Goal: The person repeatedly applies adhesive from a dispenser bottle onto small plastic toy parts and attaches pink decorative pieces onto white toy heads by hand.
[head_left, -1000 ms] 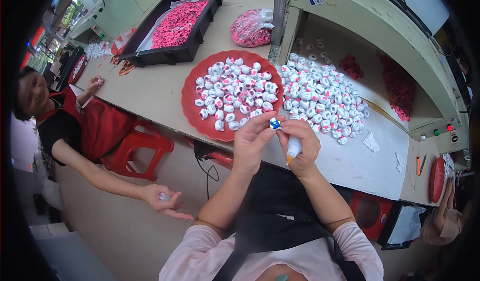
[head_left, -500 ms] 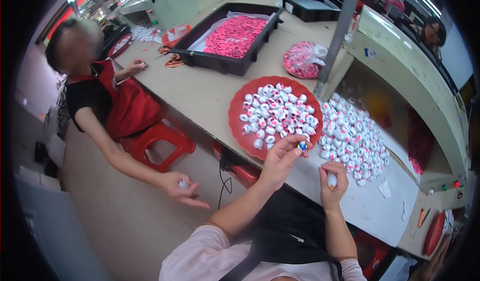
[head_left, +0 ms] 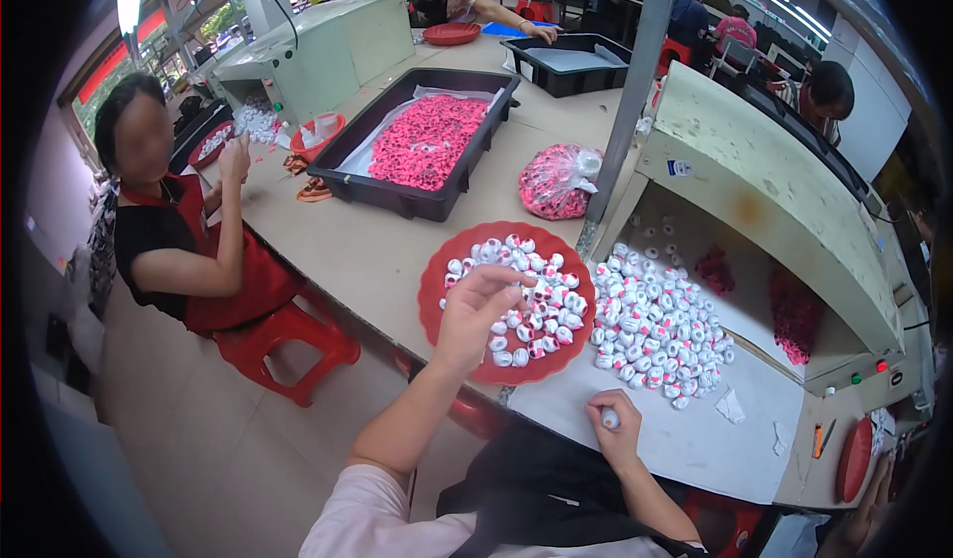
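Observation:
My left hand (head_left: 475, 318) hovers over a scalloped red plate (head_left: 434, 290), its thumb and forefinger brought together. Whatever lies between those fingertips is too small to make out against the plate's contents. Small white rounded pieces with pink marks (head_left: 541, 335) fill much of the plate. Lower and to the right, my right hand (head_left: 617, 431) is wrapped round a small white bottle (head_left: 610, 418), close to the white sheet (head_left: 655, 439) on the table. Just beyond that hand lies a large heap of similar white pieces (head_left: 660, 325).
A pale arched housing (head_left: 784, 201) stands at the right, with a grey post (head_left: 630, 101) beside it. Farther back are a black tray (head_left: 342, 186) of pink pieces and a clear bag (head_left: 561, 181) of them. A co-worker (head_left: 189, 230) sits at the left on a red stool (head_left: 288, 349).
The view has shifted upward. My left hand has moved over the plate, and the small blue-and-white piece it held no longer shows. The co-worker's outstretched arm has drawn back.

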The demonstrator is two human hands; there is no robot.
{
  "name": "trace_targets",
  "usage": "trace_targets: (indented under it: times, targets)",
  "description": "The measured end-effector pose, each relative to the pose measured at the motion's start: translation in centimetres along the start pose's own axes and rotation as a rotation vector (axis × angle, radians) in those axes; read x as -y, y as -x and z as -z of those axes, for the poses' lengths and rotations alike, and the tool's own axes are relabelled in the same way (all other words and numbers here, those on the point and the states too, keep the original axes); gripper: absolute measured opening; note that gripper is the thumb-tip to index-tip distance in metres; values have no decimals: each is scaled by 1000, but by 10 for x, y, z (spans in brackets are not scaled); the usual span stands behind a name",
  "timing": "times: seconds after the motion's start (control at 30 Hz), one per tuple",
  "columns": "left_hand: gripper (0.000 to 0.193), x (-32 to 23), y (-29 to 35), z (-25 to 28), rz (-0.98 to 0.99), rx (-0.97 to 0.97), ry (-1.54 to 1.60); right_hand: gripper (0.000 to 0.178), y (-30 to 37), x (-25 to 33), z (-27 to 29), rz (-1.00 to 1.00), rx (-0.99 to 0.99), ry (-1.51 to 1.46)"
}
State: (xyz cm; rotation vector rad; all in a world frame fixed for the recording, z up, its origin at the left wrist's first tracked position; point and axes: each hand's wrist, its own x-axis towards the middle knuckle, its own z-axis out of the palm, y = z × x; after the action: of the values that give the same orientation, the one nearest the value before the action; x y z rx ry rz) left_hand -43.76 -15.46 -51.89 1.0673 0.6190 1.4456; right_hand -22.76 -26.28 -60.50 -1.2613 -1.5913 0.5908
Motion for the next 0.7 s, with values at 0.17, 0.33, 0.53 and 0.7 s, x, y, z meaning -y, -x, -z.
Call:
trace_targets:
  times: [0.17, 0.33, 0.53, 0.7]
  targets:
    - [14, -27, -37, 4, 3, 90, -49, 11, 2, 2, 2, -60, -12, 6]
    - [15, -38, -69, -5, -43, 200, -103, 11, 9, -3, 4, -138, -29, -42]
    - [19, -38, -87, -11, -31, 234, -97, 11, 10, -8, 1, -159, -32, -51]
    - [16, -32, -93, -10, -108, 270, -238, 11, 12, -16, 2, -306, -32, -113]
